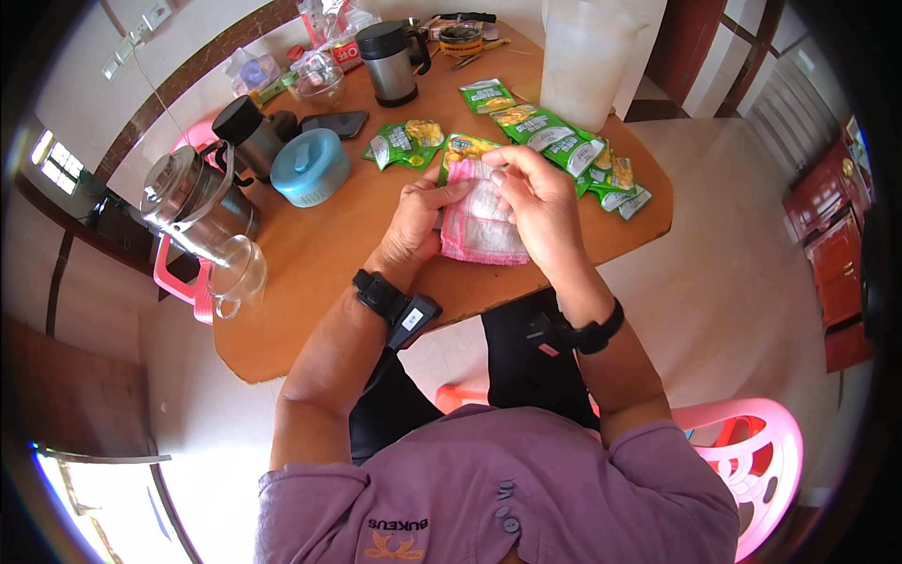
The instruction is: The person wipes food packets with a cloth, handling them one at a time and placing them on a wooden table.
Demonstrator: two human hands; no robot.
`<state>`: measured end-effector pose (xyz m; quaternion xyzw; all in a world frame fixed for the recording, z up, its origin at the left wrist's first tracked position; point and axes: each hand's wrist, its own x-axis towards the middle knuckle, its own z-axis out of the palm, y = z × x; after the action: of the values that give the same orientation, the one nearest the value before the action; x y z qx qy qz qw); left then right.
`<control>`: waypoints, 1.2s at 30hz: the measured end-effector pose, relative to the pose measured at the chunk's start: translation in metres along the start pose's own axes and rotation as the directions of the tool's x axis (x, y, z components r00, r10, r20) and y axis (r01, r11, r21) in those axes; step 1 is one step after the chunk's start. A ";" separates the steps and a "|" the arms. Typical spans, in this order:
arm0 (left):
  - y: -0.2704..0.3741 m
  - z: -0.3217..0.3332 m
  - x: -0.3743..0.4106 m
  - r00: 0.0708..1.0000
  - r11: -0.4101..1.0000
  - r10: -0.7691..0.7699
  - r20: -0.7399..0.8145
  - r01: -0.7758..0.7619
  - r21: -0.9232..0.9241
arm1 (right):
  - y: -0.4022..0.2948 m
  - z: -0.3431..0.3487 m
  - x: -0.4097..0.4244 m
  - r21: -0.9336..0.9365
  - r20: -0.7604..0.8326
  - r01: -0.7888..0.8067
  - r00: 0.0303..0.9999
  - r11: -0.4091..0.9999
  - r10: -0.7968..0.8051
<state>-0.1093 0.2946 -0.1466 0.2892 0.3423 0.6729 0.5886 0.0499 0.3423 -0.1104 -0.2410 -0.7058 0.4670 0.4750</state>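
Observation:
My left hand [421, 215] holds a folded white cloth with pink edging [483, 229] together with a green snack packet [465, 146], whose upper part shows above the cloth. My right hand [532, 190] is over the right side of the cloth, its thumb and fingers bent near the packet's top right corner; whether they pinch anything is unclear. A small pile of green packets [405, 144] lies just beyond my left hand. Several more green packets [550, 134] lie overlapping beyond and to the right of my right hand.
On the wooden table [338, 282] stand a blue lidded container [310, 169], steel mugs [387, 67], a glass cup [238, 271], a steel kettle [201, 190] and a large plastic pitcher [588, 63]. A phone [335, 124] lies behind the container. A pink chair [768, 451] is at the lower right.

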 end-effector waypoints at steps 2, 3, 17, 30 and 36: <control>0.000 0.002 -0.002 1.000 1.000 0.003 0.003 -0.003 0.028 | 0.016 0.002 0.010 -0.120 -0.024 0.028 0.999 0.992 -0.031; 0.000 0.004 -0.003 1.000 1.000 0.010 0.011 -0.010 0.024 | 0.024 0.003 0.013 -0.193 -0.029 0.059 0.997 0.979 -0.065; -0.003 0.000 -0.001 0.994 1.000 0.007 -0.113 -0.006 0.013 | 0.036 0.003 0.005 -0.294 0.011 0.300 0.951 0.908 -0.311; -0.009 -0.001 0.005 0.998 0.995 -0.001 -0.057 0.006 0.095 | 0.003 -0.092 -0.061 0.187 0.680 -0.369 0.717 0.910 0.151; -0.008 -0.007 0.008 0.997 0.993 -0.025 -0.072 0.032 0.110 | 0.134 -0.157 -0.130 -0.143 0.514 -0.740 0.512 0.657 0.688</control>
<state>-0.1112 0.3024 -0.1577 0.2928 0.4038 0.6540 0.5687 0.2331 0.3676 -0.2701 -0.3494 -0.6213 0.7003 0.0385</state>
